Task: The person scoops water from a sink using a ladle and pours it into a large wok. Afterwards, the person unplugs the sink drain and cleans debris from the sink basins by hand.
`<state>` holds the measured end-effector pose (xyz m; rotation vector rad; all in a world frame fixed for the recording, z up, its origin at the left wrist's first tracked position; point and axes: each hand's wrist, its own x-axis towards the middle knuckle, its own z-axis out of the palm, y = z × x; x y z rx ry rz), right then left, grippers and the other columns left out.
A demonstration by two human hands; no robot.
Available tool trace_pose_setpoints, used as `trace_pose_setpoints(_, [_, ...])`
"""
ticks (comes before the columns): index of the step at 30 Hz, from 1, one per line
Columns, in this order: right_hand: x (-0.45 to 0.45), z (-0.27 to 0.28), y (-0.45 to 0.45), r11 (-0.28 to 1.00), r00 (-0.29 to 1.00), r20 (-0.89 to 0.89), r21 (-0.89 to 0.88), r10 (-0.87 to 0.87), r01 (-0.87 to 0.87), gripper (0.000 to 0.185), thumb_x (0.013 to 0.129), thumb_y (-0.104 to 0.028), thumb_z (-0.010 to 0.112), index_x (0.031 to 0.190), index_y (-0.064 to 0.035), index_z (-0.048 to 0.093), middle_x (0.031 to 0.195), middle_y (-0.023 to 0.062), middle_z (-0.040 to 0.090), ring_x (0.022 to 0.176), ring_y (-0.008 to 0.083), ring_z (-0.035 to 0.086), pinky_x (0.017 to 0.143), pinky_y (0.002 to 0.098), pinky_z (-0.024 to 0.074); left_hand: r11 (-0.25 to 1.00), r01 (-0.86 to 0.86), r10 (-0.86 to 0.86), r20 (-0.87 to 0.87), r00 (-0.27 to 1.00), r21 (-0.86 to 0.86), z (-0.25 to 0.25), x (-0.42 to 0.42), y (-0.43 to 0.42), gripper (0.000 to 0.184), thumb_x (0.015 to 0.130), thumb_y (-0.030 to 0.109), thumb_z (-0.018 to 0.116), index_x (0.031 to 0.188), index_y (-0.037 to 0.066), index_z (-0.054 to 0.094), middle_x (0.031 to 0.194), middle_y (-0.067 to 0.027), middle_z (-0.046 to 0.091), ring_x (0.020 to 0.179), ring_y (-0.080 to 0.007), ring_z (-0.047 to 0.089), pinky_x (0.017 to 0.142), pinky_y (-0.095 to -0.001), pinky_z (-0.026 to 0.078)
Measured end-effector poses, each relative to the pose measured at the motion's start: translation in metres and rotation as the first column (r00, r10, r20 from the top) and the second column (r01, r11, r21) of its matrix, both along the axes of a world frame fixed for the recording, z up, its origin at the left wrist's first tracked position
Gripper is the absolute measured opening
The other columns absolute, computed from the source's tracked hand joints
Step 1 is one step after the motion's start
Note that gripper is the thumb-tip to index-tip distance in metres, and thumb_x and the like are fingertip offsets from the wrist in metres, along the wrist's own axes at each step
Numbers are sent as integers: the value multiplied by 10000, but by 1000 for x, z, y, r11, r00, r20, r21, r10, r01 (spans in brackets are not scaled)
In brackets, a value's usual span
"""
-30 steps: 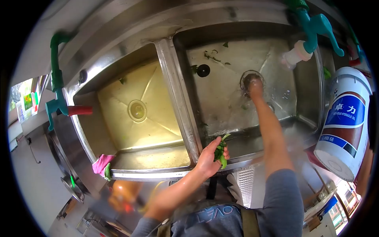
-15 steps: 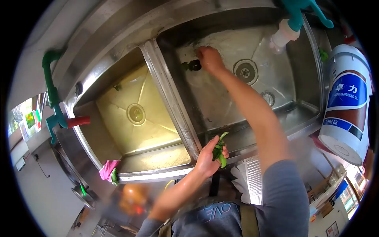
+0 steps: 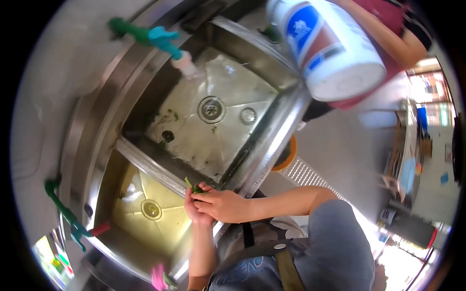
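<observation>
Leafy greens (image 3: 196, 188) stick out from between my two hands, over the divider near the front rim of the double sink. My left hand (image 3: 195, 209) is closed around the greens, palm turned up. Across it lies my right hand (image 3: 227, 206), its fingers bent onto the same greens; part of the bunch is hidden under them. Beyond my hands is the larger steel basin (image 3: 233, 131), with a drain (image 3: 211, 110) and green scraps on its wet floor. Yellowish water (image 3: 170, 220) covers the bottom of the smaller basin.
A white bucket (image 3: 347, 80) with a blue label stands at the basin's far right. Behind it shows another person's arm (image 3: 378, 34). Green taps (image 3: 165, 41) reach over the sink from the wall side. A pink cloth (image 3: 159, 277) hangs on the near rim.
My right hand has come back from the floor of the larger basin to the greens in my left hand. My view has turned, and another person now shows behind the bucket.
</observation>
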<state>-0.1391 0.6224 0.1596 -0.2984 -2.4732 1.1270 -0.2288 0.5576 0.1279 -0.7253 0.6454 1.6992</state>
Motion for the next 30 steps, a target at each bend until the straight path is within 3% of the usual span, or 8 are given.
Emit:
trace_pose_setpoints(1, [1, 8, -9, 997, 998, 4, 23, -70, 70, 236, 682, -59, 533, 917, -75, 554, 1000, 57, 549, 883, 206, 562, 616, 319, 509, 987, 48, -77, 186, 980, 156, -3, -10, -13, 287, 852, 305, 400, 787, 31, 456, 734, -57, 466, 746, -168, 462, 699, -282, 397])
trace_pose_setpoints(5, [5, 17, -66, 961, 942, -201, -2, -270, 276, 278, 691, -69, 543, 967, -94, 553, 965, 29, 583, 866, 173, 565, 647, 274, 500, 977, 50, -66, 75, 995, 208, -17, -12, -50, 295, 851, 326, 399, 752, 54, 456, 729, -47, 462, 711, -165, 461, 670, -284, 399])
trace_pose_setpoints(9, [-2, 9, -134, 906, 906, -19, 1, -422, 423, 238, 699, -93, 510, 932, -73, 553, 923, 28, 579, 919, 204, 534, 719, 280, 474, 961, 239, -230, -81, 970, 139, 12, -16, -85, 305, 852, 340, 404, 738, 63, 463, 721, -45, 478, 716, -167, 478, 679, -290, 409])
trace_pose_setpoints(13, [-4, 25, -173, 724, 798, -80, 376, -597, 579, 223, 696, -88, 493, 906, -31, 543, 899, 118, 542, 940, 246, 506, 771, 329, 461, 918, 384, -364, -183, 913, 94, 39, -11, -114, 316, 852, 355, 409, 725, 72, 469, 714, -43, 494, 720, -169, 495, 689, -296, 419])
trace_pose_setpoints(16, [26, 31, -186, 860, 848, -142, -71, -510, 505, 234, 697, -86, 503, 923, -41, 545, 954, 124, 539, 935, 254, 521, 756, 337, 469, 877, 474, -450, -222, 865, 73, 56, 12, -126, 324, 852, 366, 412, 715, 79, 474, 708, -41, 506, 724, -170, 508, 696, -301, 426])
trace_pose_setpoints(20, [97, 40, -205, 727, 715, -132, -131, -687, 674, 267, 744, -77, 555, 1010, -54, 539, 982, 80, 556, 888, 273, 558, 698, 325, 488, 787, 599, -573, -184, 798, 146, 35, 53, -128, 314, 851, 348, 457, 698, 75, 484, 662, -49, 525, 722, -164, 542, 693, -299, 456])
trace_pose_setpoints(23, [161, 35, -229, 542, 534, -188, 7, -825, 840, 260, 761, -103, 570, 1013, -46, 541, 942, 105, 563, 869, 266, 561, 707, 330, 484, 661, 749, -702, -313, 640, 48, 61, 140, -132, 292, 844, 300, 484, 737, 34, 540, 705, -69, 571, 681, -179, 557, 642, -279, 468])
trace_pose_setpoints(30, [328, 46, -306, 196, 196, -15, 26, -980, 980, 237, 747, -86, 560, 981, -52, 555, 884, 132, 579, 737, 306, 573, 635, 351, 479, 195, 950, -980, 82, 181, 242, -12, 347, -186, 182, 820, 202, 504, 803, 22, 515, 765, -100, 559, 718, -207, 539, 670, -309, 451])
